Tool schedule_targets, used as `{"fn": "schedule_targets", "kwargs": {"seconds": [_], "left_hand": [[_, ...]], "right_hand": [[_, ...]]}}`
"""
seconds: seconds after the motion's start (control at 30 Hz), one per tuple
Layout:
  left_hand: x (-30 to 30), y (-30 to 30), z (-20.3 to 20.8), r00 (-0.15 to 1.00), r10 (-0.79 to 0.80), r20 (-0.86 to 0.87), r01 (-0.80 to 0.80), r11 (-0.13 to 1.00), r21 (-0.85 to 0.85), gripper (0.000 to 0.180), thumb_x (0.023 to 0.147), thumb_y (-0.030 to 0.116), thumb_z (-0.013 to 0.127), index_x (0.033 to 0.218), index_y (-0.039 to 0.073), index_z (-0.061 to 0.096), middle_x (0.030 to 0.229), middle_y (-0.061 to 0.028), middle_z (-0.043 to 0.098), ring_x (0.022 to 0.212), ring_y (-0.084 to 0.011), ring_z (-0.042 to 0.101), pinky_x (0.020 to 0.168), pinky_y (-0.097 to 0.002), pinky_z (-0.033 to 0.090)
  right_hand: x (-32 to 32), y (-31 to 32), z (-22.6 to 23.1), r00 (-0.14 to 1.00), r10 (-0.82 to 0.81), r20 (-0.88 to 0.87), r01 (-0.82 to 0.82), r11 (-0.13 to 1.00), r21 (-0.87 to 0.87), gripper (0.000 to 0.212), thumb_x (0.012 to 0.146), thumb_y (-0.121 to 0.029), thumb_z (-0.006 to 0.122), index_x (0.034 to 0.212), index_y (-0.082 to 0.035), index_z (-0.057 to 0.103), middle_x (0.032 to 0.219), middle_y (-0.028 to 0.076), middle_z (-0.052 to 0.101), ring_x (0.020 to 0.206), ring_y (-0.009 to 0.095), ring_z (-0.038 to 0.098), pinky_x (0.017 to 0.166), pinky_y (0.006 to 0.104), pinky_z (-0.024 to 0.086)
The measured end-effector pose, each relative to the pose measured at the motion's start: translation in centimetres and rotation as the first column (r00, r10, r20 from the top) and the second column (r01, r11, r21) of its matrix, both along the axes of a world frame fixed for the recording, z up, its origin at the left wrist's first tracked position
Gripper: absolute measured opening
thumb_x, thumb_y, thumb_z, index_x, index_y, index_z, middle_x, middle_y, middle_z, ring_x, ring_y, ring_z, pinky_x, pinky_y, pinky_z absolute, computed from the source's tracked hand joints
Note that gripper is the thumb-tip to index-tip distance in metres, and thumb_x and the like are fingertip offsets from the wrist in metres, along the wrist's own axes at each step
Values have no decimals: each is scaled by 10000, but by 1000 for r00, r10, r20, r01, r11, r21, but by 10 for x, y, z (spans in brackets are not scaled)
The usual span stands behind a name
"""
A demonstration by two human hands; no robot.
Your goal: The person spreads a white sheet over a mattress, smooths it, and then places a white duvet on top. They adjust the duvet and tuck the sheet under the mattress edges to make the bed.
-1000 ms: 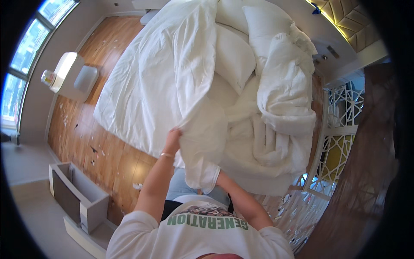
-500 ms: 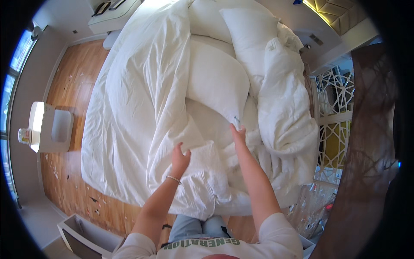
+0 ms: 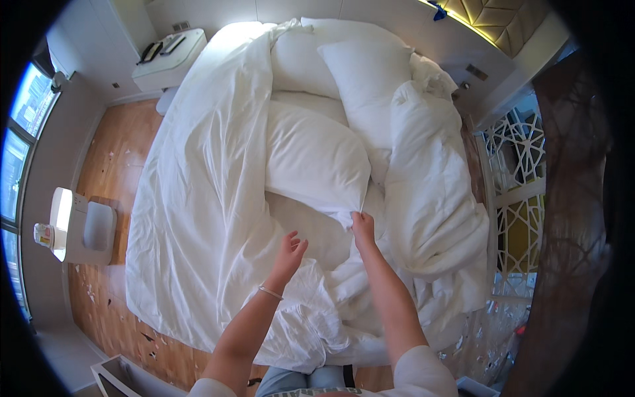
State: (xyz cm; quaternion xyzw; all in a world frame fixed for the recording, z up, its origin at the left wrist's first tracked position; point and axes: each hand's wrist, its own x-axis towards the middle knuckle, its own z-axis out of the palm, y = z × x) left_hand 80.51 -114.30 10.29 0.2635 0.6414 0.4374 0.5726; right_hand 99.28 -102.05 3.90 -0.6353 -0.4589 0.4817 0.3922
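My right hand (image 3: pixel 362 226) is closed on the near right corner of a white pillow (image 3: pixel 314 157), which lies across the middle of the bed. The cloth is pulled taut towards my fingers. My left hand (image 3: pixel 291 251), a bracelet on its wrist, hovers over the bedding with fingers apart and nothing in them. A long white duvet (image 3: pixel 198 178) lies in folds along the left side of the bed. More bunched white bedding (image 3: pixel 433 192) covers the right side. Two other white pillows, one upright-looking pillow (image 3: pixel 367 79) and one behind it (image 3: pixel 304 63), rest at the head end.
A white nightstand (image 3: pixel 175 59) with a phone stands at the far left. On the left floor is a white unit (image 3: pixel 73 221) with a jar on it. An open drawer box (image 3: pixel 126 377) is at the lower left. A white lattice screen (image 3: pixel 519 205) borders the right, where scraps litter the floor.
My right hand has taken a firmer grip on the pillow's corner, and its cloth is now stretched. My left hand has moved slightly right. The view has tilted up towards the headboard.
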Motion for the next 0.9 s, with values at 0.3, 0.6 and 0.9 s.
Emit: {"fn": "schedule_targets", "kwargs": {"seconds": [0.3, 0.6, 0.9], "left_hand": [[-14, 3, 82, 637, 379, 671, -346, 919, -190, 379, 744, 339, 599, 933, 15, 541, 815, -121, 586, 725, -236, 591, 675, -352, 497], [32, -48, 41, 951, 303, -60, -308, 924, -227, 251, 623, 96, 493, 821, -55, 521, 714, -145, 528, 606, -227, 512, 524, -350, 416], [20, -55, 136, 858, -276, -433, 429, 848, 310, 95, 692, 73, 458, 653, -4, 496, 596, -96, 500, 535, -211, 476, 500, -334, 375]], "right_hand": [[-8, -181, 172, 614, 785, -84, -727, 604, 326, 332, 803, -143, 575, 520, -23, 449, 440, 96, 400, 389, 164, 380, 403, 336, 299], [83, -246, 178, 718, 650, -250, -638, 758, 136, 292, 806, -146, 566, 556, -17, 487, 571, 68, 525, 515, 114, 497, 473, 297, 394], [161, -172, 104, 933, -67, -355, -86, 914, -397, 282, 815, -244, 529, 935, 8, 562, 843, 90, 597, 803, 156, 548, 763, 283, 421]]}}
